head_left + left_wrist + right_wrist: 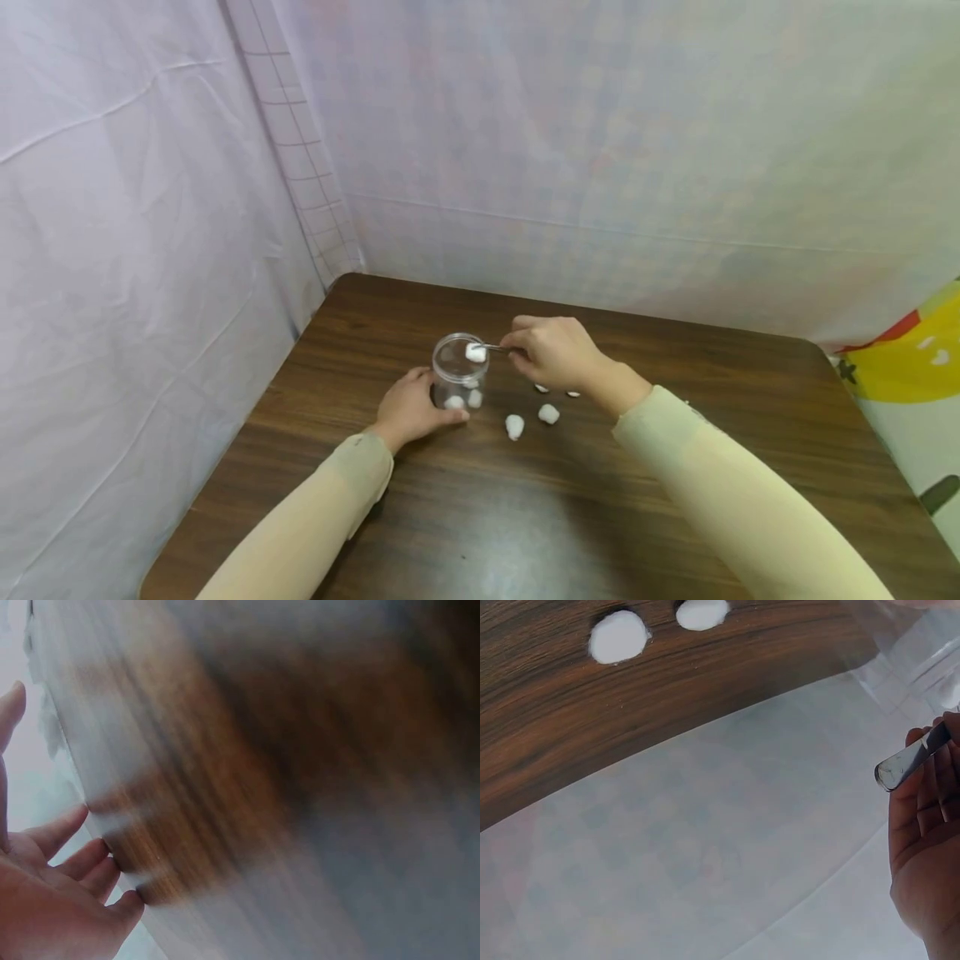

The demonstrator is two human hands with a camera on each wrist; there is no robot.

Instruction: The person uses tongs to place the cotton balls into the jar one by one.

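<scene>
A clear round jar [461,379] stands on the table with several white cotton balls [454,402] inside, seen through its wall. My left hand [408,408] holds the jar low on its left side, thumb in front and fingers behind; in the left wrist view only part of that hand [64,892] shows, without the jar. With my right hand [558,346] I pinch metal tweezers [492,347], whose tips grip one cotton ball [476,352] at the jar's mouth. The tweezers' rounded end [900,769] sticks out of the hand in the right wrist view.
Several loose cotton balls lie right of the jar, two nearer ones [514,427] [549,413] and others partly behind the right forearm. The brown wooden table [480,517] meets pale curtains [570,150] at its back and left. A yellow patterned cloth [911,362] hangs at right.
</scene>
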